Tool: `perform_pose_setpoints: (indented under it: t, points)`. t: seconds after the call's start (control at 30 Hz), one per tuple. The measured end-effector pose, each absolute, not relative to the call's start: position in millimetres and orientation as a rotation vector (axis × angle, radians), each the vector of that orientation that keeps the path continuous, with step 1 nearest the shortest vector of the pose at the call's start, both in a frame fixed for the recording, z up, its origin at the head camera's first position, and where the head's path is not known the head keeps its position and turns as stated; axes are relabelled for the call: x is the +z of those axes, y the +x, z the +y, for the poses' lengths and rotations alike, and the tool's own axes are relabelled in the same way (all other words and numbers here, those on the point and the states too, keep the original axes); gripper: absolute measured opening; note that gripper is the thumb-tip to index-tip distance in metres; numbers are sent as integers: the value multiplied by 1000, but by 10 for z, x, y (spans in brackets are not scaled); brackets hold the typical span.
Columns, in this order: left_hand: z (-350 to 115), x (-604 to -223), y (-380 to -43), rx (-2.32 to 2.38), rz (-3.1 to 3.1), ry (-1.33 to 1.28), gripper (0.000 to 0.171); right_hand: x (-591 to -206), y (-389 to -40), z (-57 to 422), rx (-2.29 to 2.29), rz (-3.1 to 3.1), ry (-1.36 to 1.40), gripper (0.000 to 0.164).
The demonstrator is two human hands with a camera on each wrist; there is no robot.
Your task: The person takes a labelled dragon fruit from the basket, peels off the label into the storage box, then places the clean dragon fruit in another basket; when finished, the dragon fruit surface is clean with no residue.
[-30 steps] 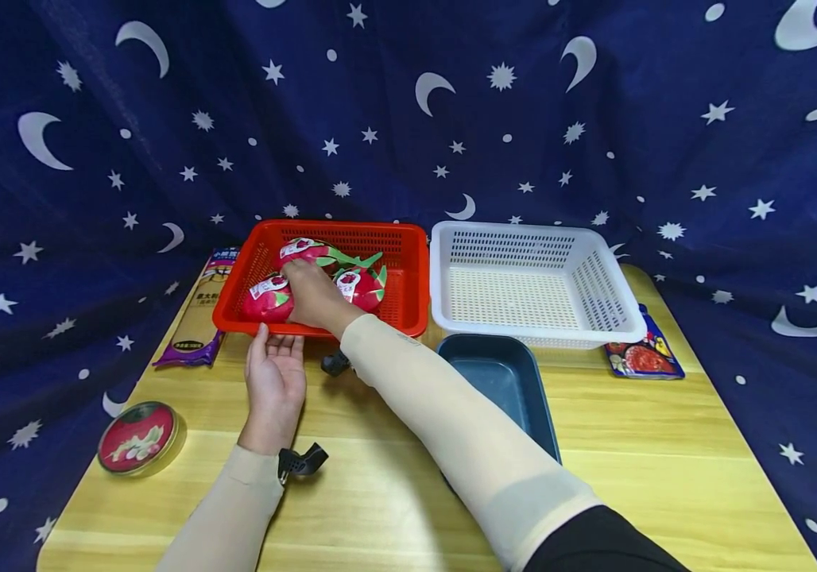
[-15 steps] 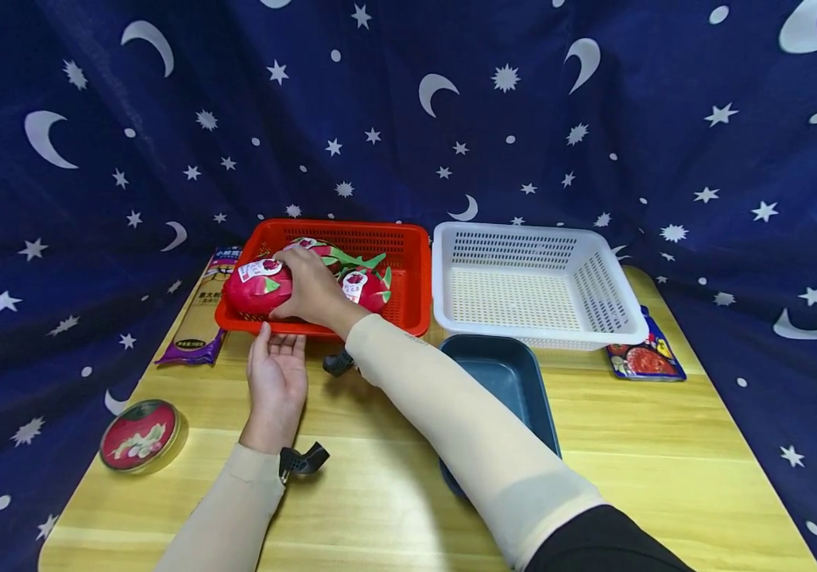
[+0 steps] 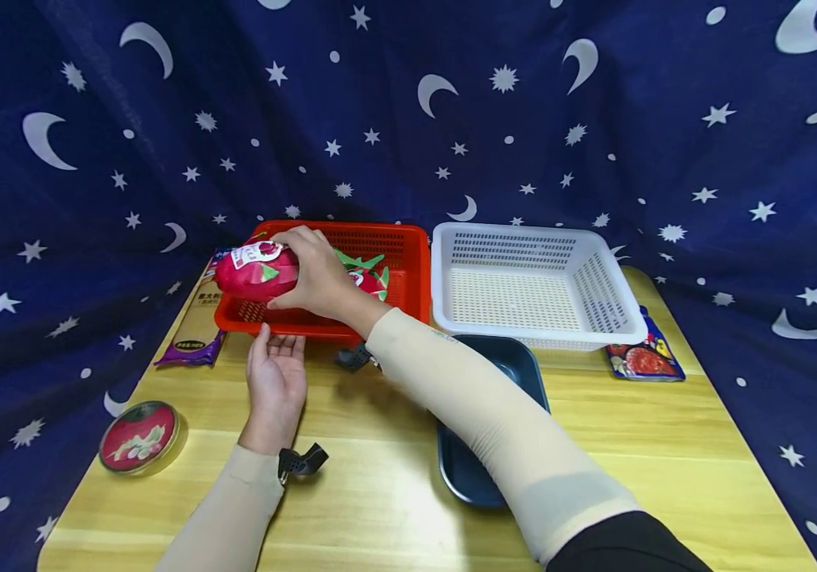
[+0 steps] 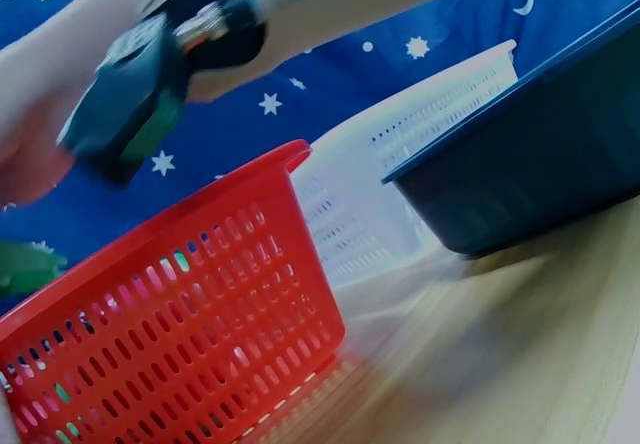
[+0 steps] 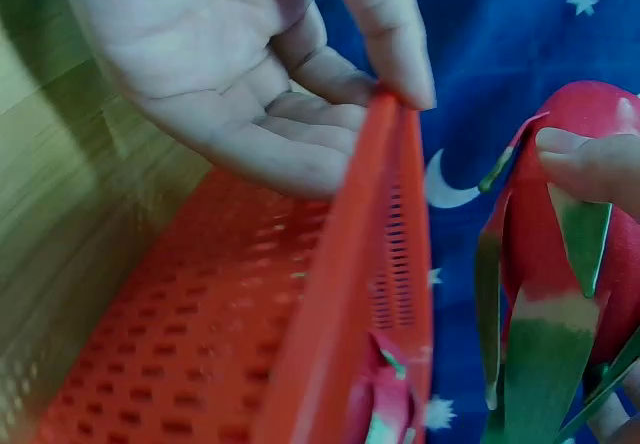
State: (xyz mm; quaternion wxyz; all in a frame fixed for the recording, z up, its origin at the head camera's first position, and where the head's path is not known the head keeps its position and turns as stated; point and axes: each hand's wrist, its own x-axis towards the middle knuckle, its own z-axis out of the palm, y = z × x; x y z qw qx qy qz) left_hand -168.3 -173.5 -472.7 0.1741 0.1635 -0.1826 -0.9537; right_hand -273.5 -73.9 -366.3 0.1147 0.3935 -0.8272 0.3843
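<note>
My right hand (image 3: 319, 274) grips a pink dragon fruit (image 3: 254, 274) with a white label, held above the left side of the red basket (image 3: 408, 278). In the right wrist view, my thumb lies on the pink skin of this dragon fruit (image 5: 575, 254) above its green leafy scales. My left hand (image 3: 276, 389) holds the basket's front rim, palm up. Its thumb is on the rim and its fingers lie against the outer wall, as the right wrist view shows. Another dragon fruit (image 3: 373, 284) lies in the basket, partly hidden by my right hand and forearm.
A white basket (image 3: 516, 306) stands right of the red one. Under my right forearm is a dark blue tray (image 3: 469, 481). A brown and purple packet (image 3: 197, 334) and a round tin (image 3: 138, 437) lie left; a blue sachet (image 3: 644, 357) lies right.
My right hand has lifted the dragon fruit from inside the red basket, up and slightly left above its rim. The left hand has stayed at the front rim.
</note>
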Motion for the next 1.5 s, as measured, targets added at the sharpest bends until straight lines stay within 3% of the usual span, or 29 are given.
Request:
perform_pose_setpoints:
  t: [0.57, 0.77, 0.87, 0.97, 1.2, 1.5]
  points:
    - [-1773, -4723, -1646, -2744, -432, 427, 10, -3504, -2099, 56, 1125, -2285, 1296, 89]
    - [-1837, -4714, -1565, -2809, -687, 364, 37, -3577, -1828, 274, 1127, -2272, 1320, 87]
    - [-1850, -4702, -1559, -2798, -741, 451, 40, -3629, -1694, 381, 1108, -2293, 1328, 87]
    - [-1842, -4701, -1573, -2778, -697, 541, 40, -3686, -1570, 479, 1073, -2307, 1332, 87]
    - [-1798, -4727, -1613, -2746, -594, 470, 30, -3852, -1351, 663, 1109, -2336, 1340, 86]
    - [-1761, -4733, -1626, -2701, -596, 454, 22, -4104, -1291, 751, 1012, -2504, 1384, 87]
